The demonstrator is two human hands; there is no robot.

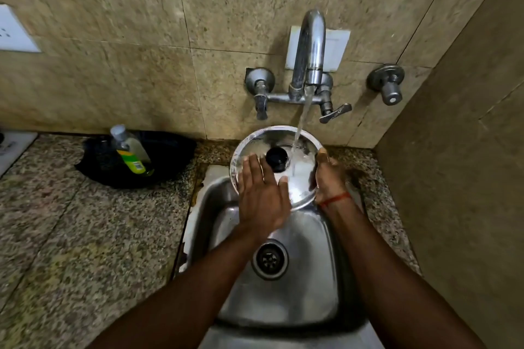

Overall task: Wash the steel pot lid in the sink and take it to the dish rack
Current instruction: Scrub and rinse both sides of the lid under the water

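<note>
Water (302, 117) from the tap (310, 45) is run onto the steel pot lid (256, 140), which is held tilted above the sink (309, 278), between the hands. Its right rim is gripped by the right hand (330, 178); the left hand (262, 198) is laid flat, fingers spread, on its face beside the knob (277, 158).

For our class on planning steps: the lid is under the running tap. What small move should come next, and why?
Probably rub the left hand round the lid toward the wet side. The water lands right of the knob, the left hand lies flat beside it, and the right hand grips the lid.
</note>
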